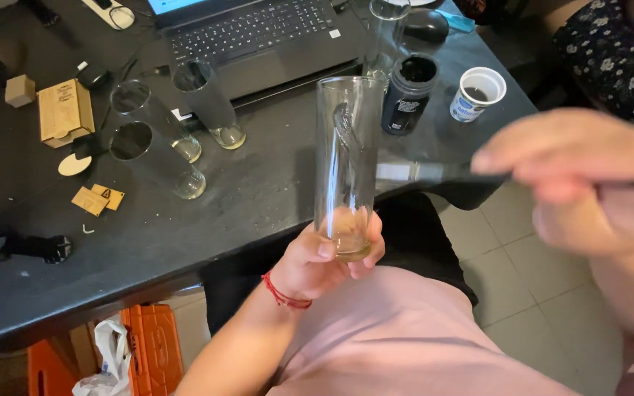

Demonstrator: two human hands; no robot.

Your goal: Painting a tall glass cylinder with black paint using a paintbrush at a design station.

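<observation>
Starting at my left, three more tall clear glasses [157,130] stand on the black table [258,198], well apart from my grip, with a small cardboard box [65,111] beyond them and a laptop [254,37] further back.

My left hand [317,260] is wrapped around the base of the tall clear glass [346,161]. The fingers [365,238] curl round the thick bottom and the thumb presses on the near side, so the grip is closed and narrow, right at the foot. The glass is held over the table's near edge, above my lap. Its long axis runs nearly upright, mouth up and tipped slightly away from me, heavy base down in my palm.

I judge it stiff, smooth and slippery, and fragile. Most of the weight likely sits in the base, so holding low seems sound, though the tall wall above the grip gives it leverage to tip.

To the right of the grip, my right hand [581,176] is blurred. It pinches a thin dark-handled brush [434,173] whose pale tip points toward the glass wall, just beside it. Behind the tip stand a dark open jar [409,95] and a small white cup [477,94].
</observation>
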